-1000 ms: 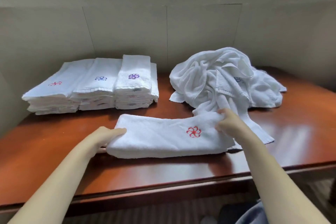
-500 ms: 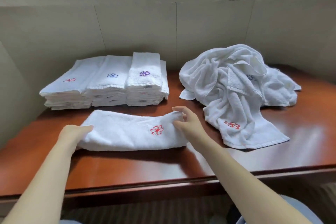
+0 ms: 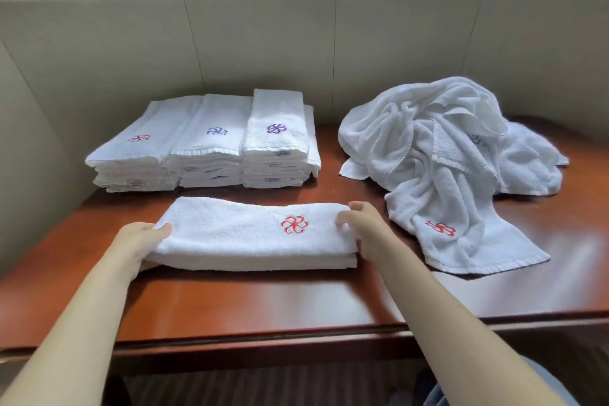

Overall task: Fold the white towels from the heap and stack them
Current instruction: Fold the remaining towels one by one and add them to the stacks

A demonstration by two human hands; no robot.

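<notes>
Towel heap (image 3: pixel 438 148), the biggest thing on the wooden table (image 3: pixel 263 303), lies crumpled beyond the right hand (image 3: pixel 365 227) and to its right. One loose end of it hangs down just beside that hand. Three stacks (image 3: pixel 204 155) of finished towels stand side by side beyond both hands, nearer to the left hand (image 3: pixel 138 241). Between the two hands lies the folded towel (image 3: pixel 237 241), long and narrow, flat on the table. One second ago this towel lay over the loose end of the heap. Since then it has been slid to the left, so now it is apart from the heap and directly in front of the stacks. The left hand pinches the left end, thumb on top and fingers under it, and the right hand grips the right end with curled fingers. The red flower emblem (image 3: pixel 294 224) faces up, close to the right hand. I judge that the folding of this towel is finished and it is ready to be lifted onto a stack, while more towels remain in the heap.
</notes>
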